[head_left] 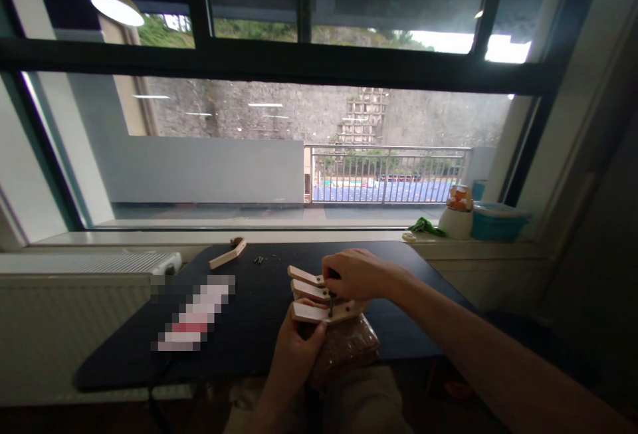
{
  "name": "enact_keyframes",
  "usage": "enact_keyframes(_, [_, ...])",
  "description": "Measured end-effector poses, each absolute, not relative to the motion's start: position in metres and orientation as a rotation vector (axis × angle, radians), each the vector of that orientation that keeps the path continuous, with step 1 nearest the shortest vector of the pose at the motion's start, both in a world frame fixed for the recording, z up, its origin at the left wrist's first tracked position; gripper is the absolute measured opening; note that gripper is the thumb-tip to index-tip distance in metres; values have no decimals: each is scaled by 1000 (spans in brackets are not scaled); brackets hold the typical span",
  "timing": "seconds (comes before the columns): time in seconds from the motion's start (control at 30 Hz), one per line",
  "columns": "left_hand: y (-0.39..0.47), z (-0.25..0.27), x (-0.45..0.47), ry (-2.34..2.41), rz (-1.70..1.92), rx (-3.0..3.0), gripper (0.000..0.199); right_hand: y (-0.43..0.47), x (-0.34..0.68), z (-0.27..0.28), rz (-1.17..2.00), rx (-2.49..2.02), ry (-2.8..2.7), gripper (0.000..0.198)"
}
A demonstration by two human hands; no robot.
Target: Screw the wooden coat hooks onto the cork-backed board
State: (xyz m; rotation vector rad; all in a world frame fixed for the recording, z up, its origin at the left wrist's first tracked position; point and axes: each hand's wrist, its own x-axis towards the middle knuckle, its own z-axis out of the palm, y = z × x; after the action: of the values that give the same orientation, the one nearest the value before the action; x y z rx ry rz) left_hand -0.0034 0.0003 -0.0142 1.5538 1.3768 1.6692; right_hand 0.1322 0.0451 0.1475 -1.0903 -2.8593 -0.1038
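Observation:
Three angled pale wooden pieces stand in a row near the table's front edge, the nearest wooden piece (310,313) against my left hand (298,347). My left fingers and thumb close round this piece from below and the side. Above the row, my right hand (356,274) is curled into a pinch on a small dark thin-shafted tool (331,304). Its shaft points down at the nearest piece, by a dark hole or screw; the tool's exact kind is hidden by my fingers. Under the pieces lies a brown, shiny plastic-wrapped bundle (349,347), partly over my lap.
On the dark table (249,321), another angled wooden piece (228,254) lies at the back left near several small screws (258,260). A blurred-out pinkish item (197,314) is at the left. A teal tub (498,222) and green cloth (424,225) sit on the windowsill.

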Motion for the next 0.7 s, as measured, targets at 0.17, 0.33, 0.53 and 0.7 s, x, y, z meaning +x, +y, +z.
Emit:
enact_keyframes(0.17, [-1, -8, -2, 1378, 1682, 1504, 25, 48, 127, 165, -83, -1149, -3014, 23])
enact_keyframes(0.33, [-3, -4, -3, 1375, 1680, 1510, 24, 55, 121, 169, -81, -1179, -3102, 26])
enact_keyframes(0.53, [3, -2, -5, 1419, 1631, 1517, 25, 47, 107, 177, -294, -1087, -3302, 26])
enact_keyframes(0.7, [4, -3, -7, 1376, 1630, 1568, 22, 31, 87, 176, -526, -907, -3413, 23])
